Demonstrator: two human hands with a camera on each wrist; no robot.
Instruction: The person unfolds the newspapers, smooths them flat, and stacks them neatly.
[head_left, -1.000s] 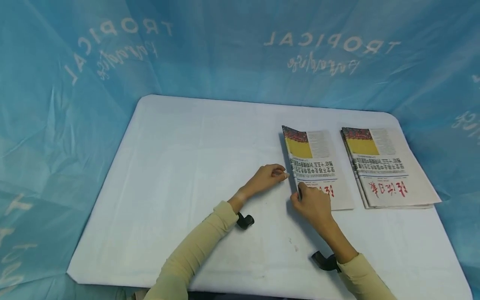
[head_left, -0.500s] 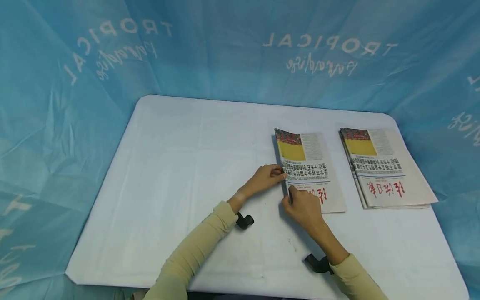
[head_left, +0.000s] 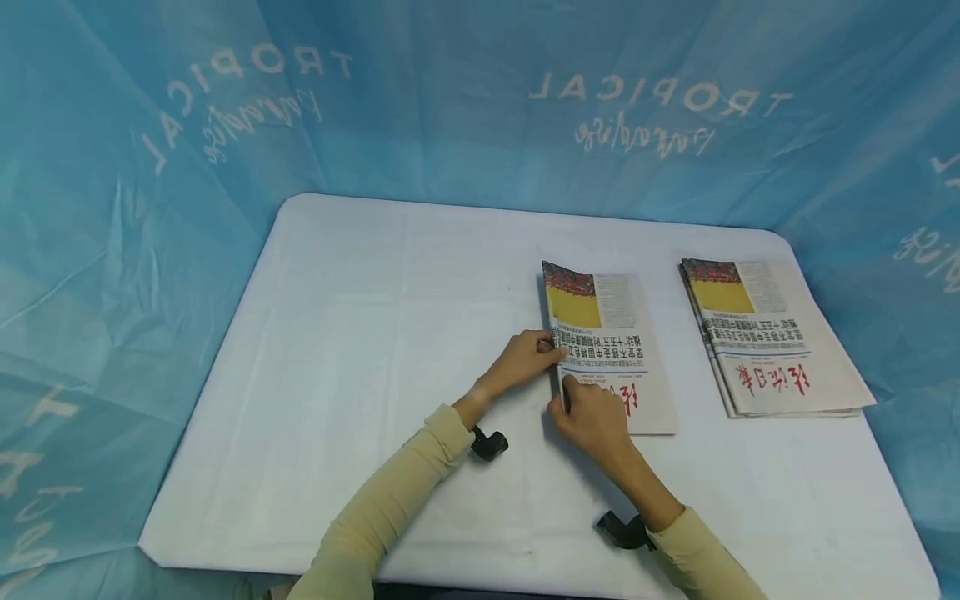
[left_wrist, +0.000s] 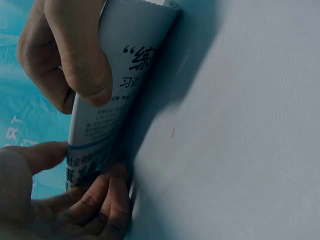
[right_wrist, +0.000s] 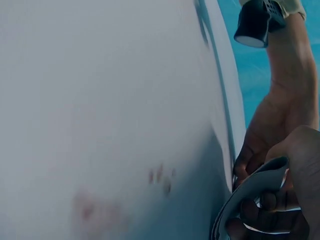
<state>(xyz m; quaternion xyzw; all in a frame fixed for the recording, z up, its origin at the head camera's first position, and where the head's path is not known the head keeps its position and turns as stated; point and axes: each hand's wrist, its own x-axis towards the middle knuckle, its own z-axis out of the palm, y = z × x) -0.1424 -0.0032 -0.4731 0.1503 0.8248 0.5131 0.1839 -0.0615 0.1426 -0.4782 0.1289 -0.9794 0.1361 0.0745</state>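
Note:
A folded newspaper [head_left: 607, 333] with a yellow-and-red picture and red title lies on the table, its left edge raised. My right hand [head_left: 596, 417] grips the near part of that edge, fingers on the printed face and thumb at the edge. Farther up the same edge, my left hand [head_left: 525, 360] pinches it. The left wrist view shows the left thumb and fingers [left_wrist: 85, 210] on either side of the paper, the right thumb above them. From the right wrist, the right hand [right_wrist: 307, 170] holds the curled paper [right_wrist: 255, 185], with the left hand beyond.
A stack of similar newspapers [head_left: 772, 333] lies at the right side of the white table [head_left: 390, 300]. Black wrist devices sit by both cuffs, one at the left [head_left: 489, 444] and one at the right [head_left: 624, 531]. Blue printed sheeting [head_left: 465, 100] surrounds the table.
The right hand has drawn the newspaper left and slightly nearer, away from the stack. The left hand, previously apart from its edge, now pinches it.

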